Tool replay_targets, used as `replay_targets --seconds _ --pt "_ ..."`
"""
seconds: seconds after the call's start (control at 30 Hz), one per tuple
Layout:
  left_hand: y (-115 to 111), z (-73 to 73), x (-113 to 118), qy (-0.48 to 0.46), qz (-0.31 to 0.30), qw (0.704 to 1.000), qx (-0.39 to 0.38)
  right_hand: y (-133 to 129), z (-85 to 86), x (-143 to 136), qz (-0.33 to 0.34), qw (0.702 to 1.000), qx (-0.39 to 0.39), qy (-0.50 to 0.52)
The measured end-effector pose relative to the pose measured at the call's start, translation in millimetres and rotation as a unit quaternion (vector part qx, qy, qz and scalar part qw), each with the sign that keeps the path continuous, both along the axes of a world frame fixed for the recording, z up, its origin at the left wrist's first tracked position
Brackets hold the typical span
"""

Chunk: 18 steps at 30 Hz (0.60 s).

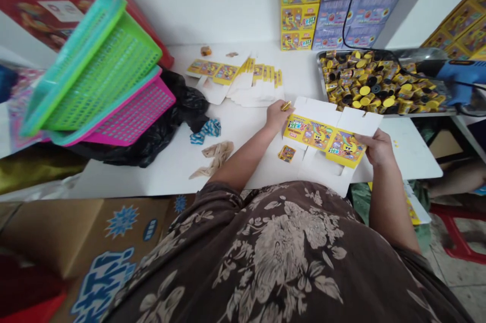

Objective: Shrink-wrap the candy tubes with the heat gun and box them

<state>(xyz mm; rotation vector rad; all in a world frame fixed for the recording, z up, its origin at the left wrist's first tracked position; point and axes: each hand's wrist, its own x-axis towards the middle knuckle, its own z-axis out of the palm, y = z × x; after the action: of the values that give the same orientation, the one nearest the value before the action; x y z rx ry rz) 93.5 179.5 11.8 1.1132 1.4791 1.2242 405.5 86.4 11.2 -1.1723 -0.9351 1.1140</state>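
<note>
A flat, unfolded yellow and white carton (321,135) is held up over the table's front part. My right hand (377,148) grips its right end, thumb on the printed side. At its left end is my left hand (279,114), fingers closed, with a small gold piece (286,106) showing at the fingertips. Below the carton's left part a small printed packet (287,154) lies on the white table. Behind my left hand, more flat cartons (252,87) lie in an overlapping pile.
A metal tray (322,80) of small yellow cups stands right, beside a blue tool (461,80). Stacked yellow boxes (299,19) and purple boxes stand behind. Green and pink baskets (102,70) lean at left, near a beige cloth (214,158). A cable hangs over the tray.
</note>
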Motion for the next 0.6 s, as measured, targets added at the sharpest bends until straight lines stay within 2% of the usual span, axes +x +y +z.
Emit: replay_targets --seconds 0.07,0.13,0.23,0.33,0.43,0.6 --pt "-3 8.6 -11 -0.032 0.011 0.999 -0.036 -1 1.1 3 -0.018 1.000 0.004 0.011" --pt "-14 15.4 -25 -0.056 -0.011 0.997 -0.051 -3 0.9 5 -0.039 0.999 0.001 0.026" --pt "-46 17.5 -39 -0.033 -0.141 0.987 -0.066 -5 -1.8 5 -0.079 0.996 -0.004 0.051" --pt "-77 10.3 -41 0.103 -0.264 0.956 -0.079 -7 -5.7 2 -0.120 0.990 -0.003 0.076" --pt "-89 0.7 -35 0.250 -0.293 0.920 -0.069 -8 -8.6 -1 -0.139 0.985 -0.005 0.098" --pt "-83 -2.5 -29 0.373 -0.336 0.864 -0.031 -11 -6.6 -8 -0.165 0.980 -0.015 0.109"
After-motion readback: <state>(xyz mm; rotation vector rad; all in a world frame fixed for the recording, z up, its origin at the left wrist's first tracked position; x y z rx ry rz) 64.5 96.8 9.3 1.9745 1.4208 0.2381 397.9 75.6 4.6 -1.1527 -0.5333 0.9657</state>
